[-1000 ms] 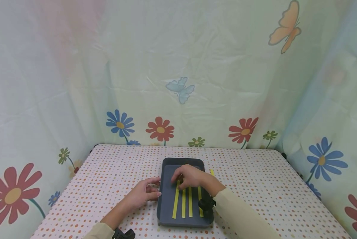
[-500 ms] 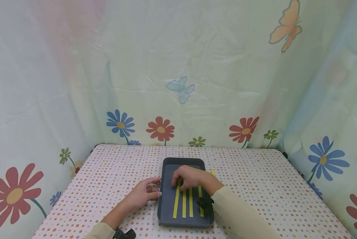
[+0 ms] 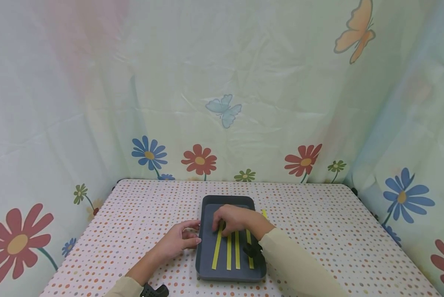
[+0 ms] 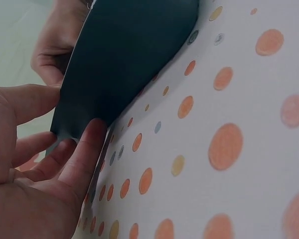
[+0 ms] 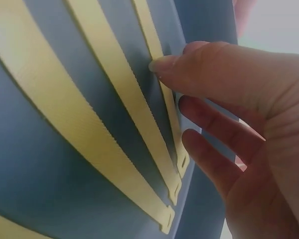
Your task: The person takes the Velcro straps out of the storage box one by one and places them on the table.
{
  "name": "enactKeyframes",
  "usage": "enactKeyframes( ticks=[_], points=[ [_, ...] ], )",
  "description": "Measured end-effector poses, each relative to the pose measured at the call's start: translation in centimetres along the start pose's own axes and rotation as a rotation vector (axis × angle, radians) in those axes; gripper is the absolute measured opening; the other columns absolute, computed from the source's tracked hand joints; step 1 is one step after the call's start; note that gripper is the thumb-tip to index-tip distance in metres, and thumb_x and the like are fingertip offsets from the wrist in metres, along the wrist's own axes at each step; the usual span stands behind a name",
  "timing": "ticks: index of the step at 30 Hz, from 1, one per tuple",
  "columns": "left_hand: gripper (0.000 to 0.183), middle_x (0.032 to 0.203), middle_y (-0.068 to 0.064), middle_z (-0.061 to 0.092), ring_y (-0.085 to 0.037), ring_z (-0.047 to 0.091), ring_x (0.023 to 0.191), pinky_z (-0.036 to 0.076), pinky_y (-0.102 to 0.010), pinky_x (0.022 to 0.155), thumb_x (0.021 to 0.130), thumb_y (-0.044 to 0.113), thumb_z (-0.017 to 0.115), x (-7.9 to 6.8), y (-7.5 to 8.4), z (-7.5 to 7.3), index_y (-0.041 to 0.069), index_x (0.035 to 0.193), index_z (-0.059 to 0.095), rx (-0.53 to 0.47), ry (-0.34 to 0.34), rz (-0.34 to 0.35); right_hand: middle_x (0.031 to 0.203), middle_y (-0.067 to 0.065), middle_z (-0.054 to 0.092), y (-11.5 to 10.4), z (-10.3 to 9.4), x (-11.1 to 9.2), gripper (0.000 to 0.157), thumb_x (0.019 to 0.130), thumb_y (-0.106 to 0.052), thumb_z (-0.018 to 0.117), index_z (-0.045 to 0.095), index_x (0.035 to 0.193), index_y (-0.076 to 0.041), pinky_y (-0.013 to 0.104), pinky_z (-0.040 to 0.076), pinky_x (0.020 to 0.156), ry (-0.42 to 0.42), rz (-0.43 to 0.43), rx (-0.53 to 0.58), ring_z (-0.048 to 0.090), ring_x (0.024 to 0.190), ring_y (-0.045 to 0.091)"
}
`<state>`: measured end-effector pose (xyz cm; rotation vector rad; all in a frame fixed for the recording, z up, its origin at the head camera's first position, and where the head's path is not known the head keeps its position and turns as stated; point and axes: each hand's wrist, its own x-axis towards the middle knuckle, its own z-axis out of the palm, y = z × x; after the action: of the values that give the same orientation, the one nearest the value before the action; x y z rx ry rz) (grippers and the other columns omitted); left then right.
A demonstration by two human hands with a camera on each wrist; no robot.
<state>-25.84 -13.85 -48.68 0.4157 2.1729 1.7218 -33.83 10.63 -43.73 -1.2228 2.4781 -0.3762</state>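
Note:
My right hand (image 3: 231, 218) reaches over a dark grey tray (image 3: 225, 277), pinching the leftmost yellow hacksaw blade (image 3: 216, 252) between thumb and fingers. Up close in the right wrist view, the thumb tip (image 5: 164, 64) lies on the blade, and the blades show fine teeth and slotted ends. To its right, 3 more yellow blades (image 3: 237, 253) lie lengthwise in the tray, their upper parts behind the right hand and wrist. My left hand (image 3: 175, 240) touches the tray's left side with spread fingers; in the left wrist view its fingertips (image 4: 94, 129) rest against the dark outer wall.
Another yellow strip (image 3: 264, 213) lies on the table just right of the tray, partly behind the right arm. A dotted cloth (image 3: 303, 210) covers the table. A flowered curtain (image 3: 162, 119) closes off the back and sides.
The leftmost blade's near end has swung slightly left, so it slants away from the others. The right hand has shifted a little left; the left hand stays at the tray.

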Motion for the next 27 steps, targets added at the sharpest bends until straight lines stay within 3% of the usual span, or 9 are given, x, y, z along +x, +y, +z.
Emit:
enactKeyframes(
  ticks=[16, 27],
  points=[
    [0.066, 0.141, -0.021, 0.055, -0.014, 0.069, 0.1, 0.06, -0.028, 0.085, 0.096, 0.015, 0.072, -0.2, 0.0, 0.1, -0.001, 0.153, 0.042, 0.006, 0.0, 0.004, 0.102, -0.013, 0.071, -0.7, 0.1, 1.0, 0.012, 0.088, -0.016, 0.083, 0.082, 0.098, -0.02, 0.02, 0.054, 0.091, -0.057, 0.0, -0.083, 0.063, 0.096, 0.001],
    [0.068, 0.141, -0.023, 0.054, -0.013, 0.068, 0.099, 0.061, -0.029, 0.086, 0.096, 0.016, 0.073, -0.2, -0.1, 0.1, -0.002, 0.154, 0.041, -0.007, -0.009, 0.005, 0.099, -0.014, 0.07, -0.5, 0.2, 1.0, 0.012, 0.088, -0.014, 0.082, 0.08, 0.097, -0.021, 0.018, 0.054, 0.087, -0.059, -0.003, -0.06, 0.062, 0.091, 0.0]
  ],
)
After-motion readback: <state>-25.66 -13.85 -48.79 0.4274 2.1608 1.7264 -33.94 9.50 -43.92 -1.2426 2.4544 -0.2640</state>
